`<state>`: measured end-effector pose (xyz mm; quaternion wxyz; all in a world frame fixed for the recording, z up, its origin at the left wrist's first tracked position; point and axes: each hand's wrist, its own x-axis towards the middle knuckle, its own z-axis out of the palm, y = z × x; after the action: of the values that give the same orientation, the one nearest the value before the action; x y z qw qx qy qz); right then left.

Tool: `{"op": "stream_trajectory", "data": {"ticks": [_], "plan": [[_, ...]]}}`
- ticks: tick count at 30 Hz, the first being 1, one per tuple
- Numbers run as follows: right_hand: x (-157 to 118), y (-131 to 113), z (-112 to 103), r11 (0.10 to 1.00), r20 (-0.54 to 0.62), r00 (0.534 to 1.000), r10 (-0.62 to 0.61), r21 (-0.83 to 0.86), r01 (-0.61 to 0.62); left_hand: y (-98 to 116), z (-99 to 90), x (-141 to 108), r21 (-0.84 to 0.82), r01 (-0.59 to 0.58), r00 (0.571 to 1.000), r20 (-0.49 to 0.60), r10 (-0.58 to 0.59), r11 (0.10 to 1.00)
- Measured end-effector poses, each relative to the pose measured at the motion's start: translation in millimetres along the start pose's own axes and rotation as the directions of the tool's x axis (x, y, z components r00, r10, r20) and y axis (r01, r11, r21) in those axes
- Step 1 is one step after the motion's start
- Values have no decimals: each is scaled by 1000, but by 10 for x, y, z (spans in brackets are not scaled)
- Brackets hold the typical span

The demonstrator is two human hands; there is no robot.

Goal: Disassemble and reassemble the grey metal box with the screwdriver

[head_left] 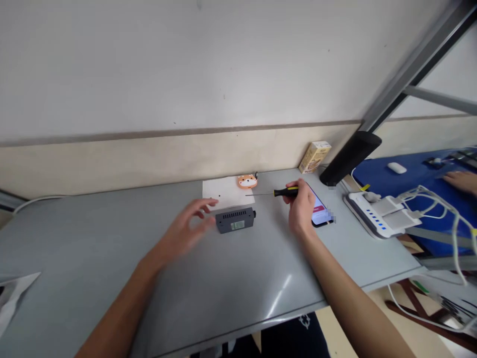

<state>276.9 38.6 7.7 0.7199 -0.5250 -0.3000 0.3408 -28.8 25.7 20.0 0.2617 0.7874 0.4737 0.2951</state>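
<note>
My right hand (301,206) is closed around the black and yellow handle of a screwdriver (286,192), whose thin shaft points left above the desk. My left hand (188,226), a little blurred, has its fingers apart and nothing in it. Just right of its fingertips, a dark grey box-shaped device (235,221) stands on the desk, with vent slots, a pale label and a small knob on its right end. Behind the device lies a sheet of white paper (227,189) with small dark specks on it, perhaps screws. An orange animal-face case (247,181) sits at the paper's right side.
A phone (318,209) with a lit screen lies beyond my right hand. Farther right are a white power strip (372,216) with plugged cables, a black cylinder (350,158) and a yellow carton (315,156). Another person's hand (462,180) rests on a blue desk.
</note>
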Motion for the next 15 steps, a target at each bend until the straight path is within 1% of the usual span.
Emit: {"op": "stream_trajectory", "data": {"ticks": [1,2,4,6,8,11,13,14,15], "plan": [[22,-32,-10,993,-14,995,-99,-59,98,59,90,-51,-23,-44,997,64,46,999],[50,-67,-13,973,-9,980,-201,-118,198,102,184,-88,-43,-78,994,79,81,996],[121,-132,2,906,44,926,-374,-196,375,142,343,-123,-97,-51,998,30,54,994],[189,-170,27,837,128,877,-463,-261,480,134,423,-118,-136,5,1000,28,-1,991],[217,-176,29,782,177,830,-529,-277,558,104,430,-99,-137,56,998,44,-51,989],[131,-169,-38,716,172,749,-639,-223,662,47,397,-67,-68,73,997,14,-72,995],[-1,-189,-100,709,170,713,-680,-96,699,2,397,-51,-11,51,999,-8,-51,999],[-77,-206,-124,712,194,702,-685,-24,702,-20,407,-46,8,43,999,-11,-43,999],[-154,-222,-140,711,244,686,-685,19,703,-42,420,-42,18,41,999,-4,-41,999]]}}
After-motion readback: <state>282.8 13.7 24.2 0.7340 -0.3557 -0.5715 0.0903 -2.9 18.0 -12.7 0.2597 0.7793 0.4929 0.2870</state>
